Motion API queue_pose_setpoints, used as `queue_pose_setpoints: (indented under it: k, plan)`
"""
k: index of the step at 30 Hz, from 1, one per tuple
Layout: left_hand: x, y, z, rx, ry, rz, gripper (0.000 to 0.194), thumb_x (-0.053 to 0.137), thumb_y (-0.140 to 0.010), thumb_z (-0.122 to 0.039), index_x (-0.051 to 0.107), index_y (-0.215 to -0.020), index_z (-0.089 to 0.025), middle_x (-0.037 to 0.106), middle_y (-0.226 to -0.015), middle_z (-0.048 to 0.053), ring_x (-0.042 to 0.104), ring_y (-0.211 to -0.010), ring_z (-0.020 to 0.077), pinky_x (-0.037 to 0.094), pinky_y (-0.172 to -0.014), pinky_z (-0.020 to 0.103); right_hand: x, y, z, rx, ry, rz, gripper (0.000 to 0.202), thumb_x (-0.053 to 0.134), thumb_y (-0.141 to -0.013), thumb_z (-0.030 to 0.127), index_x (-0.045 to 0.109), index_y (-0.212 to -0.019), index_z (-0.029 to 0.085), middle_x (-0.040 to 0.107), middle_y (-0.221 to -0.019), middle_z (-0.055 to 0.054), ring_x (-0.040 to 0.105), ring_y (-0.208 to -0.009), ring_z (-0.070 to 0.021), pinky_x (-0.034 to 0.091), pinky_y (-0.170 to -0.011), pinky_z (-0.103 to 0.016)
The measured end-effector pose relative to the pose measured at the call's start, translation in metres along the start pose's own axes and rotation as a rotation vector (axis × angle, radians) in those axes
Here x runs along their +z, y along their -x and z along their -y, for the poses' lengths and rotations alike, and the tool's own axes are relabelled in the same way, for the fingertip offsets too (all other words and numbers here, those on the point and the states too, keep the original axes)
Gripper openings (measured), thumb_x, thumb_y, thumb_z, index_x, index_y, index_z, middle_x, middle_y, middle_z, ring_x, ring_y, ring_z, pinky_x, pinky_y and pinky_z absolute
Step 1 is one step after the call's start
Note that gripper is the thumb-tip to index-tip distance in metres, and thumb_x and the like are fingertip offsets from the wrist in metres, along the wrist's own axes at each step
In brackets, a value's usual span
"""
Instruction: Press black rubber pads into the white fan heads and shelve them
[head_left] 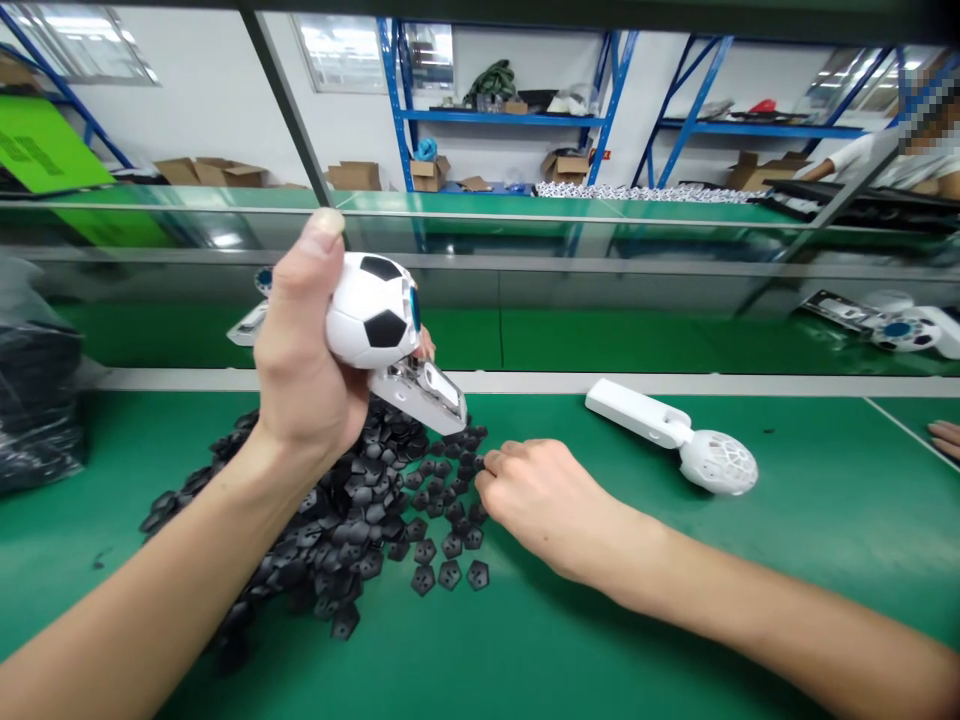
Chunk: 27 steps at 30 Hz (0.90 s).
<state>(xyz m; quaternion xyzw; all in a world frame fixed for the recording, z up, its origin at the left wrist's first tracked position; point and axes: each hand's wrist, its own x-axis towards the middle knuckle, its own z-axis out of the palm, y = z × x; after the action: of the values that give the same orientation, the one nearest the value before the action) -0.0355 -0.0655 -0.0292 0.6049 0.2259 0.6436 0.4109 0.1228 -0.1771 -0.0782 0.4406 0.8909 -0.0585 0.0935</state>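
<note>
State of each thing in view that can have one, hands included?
Left hand: closed around the ball unit.
Ball unit: held above the table, black patches fitted on the visible side.
Right hand: fingers curled at the black pieces; grip unclear.
Black pieces: loose, heaped, some spread out.
White unit: lying down, latticework bare of black patches.
Plastic bag: filled with something dark.

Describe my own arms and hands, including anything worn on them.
The left hand and right hand are ungloved, with no ring showing, though some fingers are hidden. No watch, bracelet or sleeve shows on the left forearm or the right forearm.
</note>
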Motion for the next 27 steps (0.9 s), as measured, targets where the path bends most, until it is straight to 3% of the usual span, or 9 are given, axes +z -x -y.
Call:
queue_pose_setpoints:
  k: [3,5,9,12,16,18,20,24,27]
  plan:
    - [0.005,0.01,0.001,-0.114,0.021,0.021,0.056,0.084,-0.076,-0.07,0.06,-0.082,-0.02,0.065,-0.066,0.0,0.067,-0.047,0.0217,0.056,-0.041,0.034,0.001,0.001,-0.012,0.086,-0.021,-0.011,0.028,0.061,-0.079,-0.01,0.073,-0.086,0.014,0.076,-0.091,-0.013,0.073,-0.083,-0.026,0.029,-0.056,-0.034]
    - [0.011,0.022,0.0,-0.28,0.054,0.029,0.056,0.08,-0.082,-0.071,0.066,-0.087,-0.017,0.067,-0.069,0.003,0.071,-0.058,0.021,0.058,-0.051,0.031,-0.001,0.005,-0.031,0.161,-0.116,-0.051,0.024,0.063,-0.085,-0.005,0.075,-0.084,0.015,0.078,-0.088,-0.012,0.074,-0.08,-0.0249,0.033,-0.059,-0.032]
    - [0.025,0.046,0.005,-0.609,0.123,0.15,0.066,0.085,-0.075,-0.075,0.067,-0.1,-0.017,0.073,-0.081,0.006,0.07,-0.075,0.0209,0.058,-0.068,0.029,-0.018,0.022,-0.078,0.341,-0.556,-0.263,0.014,0.071,-0.093,0.013,0.082,-0.088,0.02,0.081,-0.08,-0.002,0.075,-0.075,-0.0189,0.047,-0.067,-0.026]
    - [0.028,0.056,0.013,-0.671,0.074,0.249,0.072,0.083,-0.072,-0.081,0.068,-0.102,-0.018,0.073,-0.087,0.006,0.067,-0.082,0.0212,0.054,-0.073,0.029,-0.032,0.033,-0.098,0.454,-0.755,-0.458,0.01,0.076,-0.091,0.02,0.082,-0.083,0.021,0.08,-0.073,0.001,0.076,-0.07,-0.0172,0.052,-0.067,-0.024]
    - [0.02,0.053,0.015,-0.618,-0.229,0.463,0.064,0.071,-0.083,-0.082,0.07,-0.098,-0.02,0.072,-0.09,0.005,0.065,-0.086,0.0234,0.048,-0.075,0.03,-0.038,0.037,-0.098,0.406,-0.866,-0.623,0.01,0.079,-0.088,0.021,0.081,-0.078,0.02,0.079,-0.069,0.002,0.075,-0.065,-0.0156,0.054,-0.062,-0.022]
    - [0.014,0.047,0.011,-0.553,-0.414,0.506,0.061,0.066,-0.087,-0.081,0.071,-0.098,-0.022,0.073,-0.093,0.004,0.064,-0.087,0.0238,0.047,-0.074,0.03,-0.04,0.038,-0.096,0.385,-0.885,-0.67,0.01,0.081,-0.087,0.021,0.081,-0.077,0.02,0.079,-0.069,0.001,0.075,-0.065,-0.0151,0.054,-0.062,-0.022]
    - [0.008,0.039,0.007,-0.563,-0.487,0.542,0.062,0.063,-0.087,-0.084,0.071,-0.091,-0.022,0.071,-0.082,0.003,0.061,-0.076,0.0219,0.046,-0.066,0.029,-0.043,0.041,-0.096,0.383,-0.933,-0.693,0.009,0.083,-0.086,0.022,0.082,-0.077,0.019,0.079,-0.069,0.0,0.074,-0.065,-0.015,0.055,-0.061,-0.022]
    - [-0.002,0.029,0.0,-0.939,-0.284,0.666,0.067,0.066,-0.081,-0.088,0.065,-0.086,-0.02,0.064,-0.058,0.002,0.056,-0.049,0.0168,0.049,-0.05,0.027,-0.051,0.049,-0.099,0.378,-1.132,-0.733,0.014,0.091,-0.078,0.025,0.081,-0.074,0.017,0.076,-0.064,-0.003,0.072,-0.061,-0.015,0.055,-0.056,-0.021]
    - [-0.004,0.03,-0.004,-1.086,-0.066,0.648,0.063,0.087,-0.075,-0.072,0.068,-0.106,-0.02,0.079,-0.084,0.01,0.075,-0.07,0.0235,0.065,-0.064,0.03,-0.053,0.051,-0.096,0.312,-1.204,-0.77,0.021,0.096,-0.073,0.029,0.079,-0.073,0.017,0.075,-0.063,-0.003,0.07,-0.06,-0.015,0.054,-0.055,-0.022]
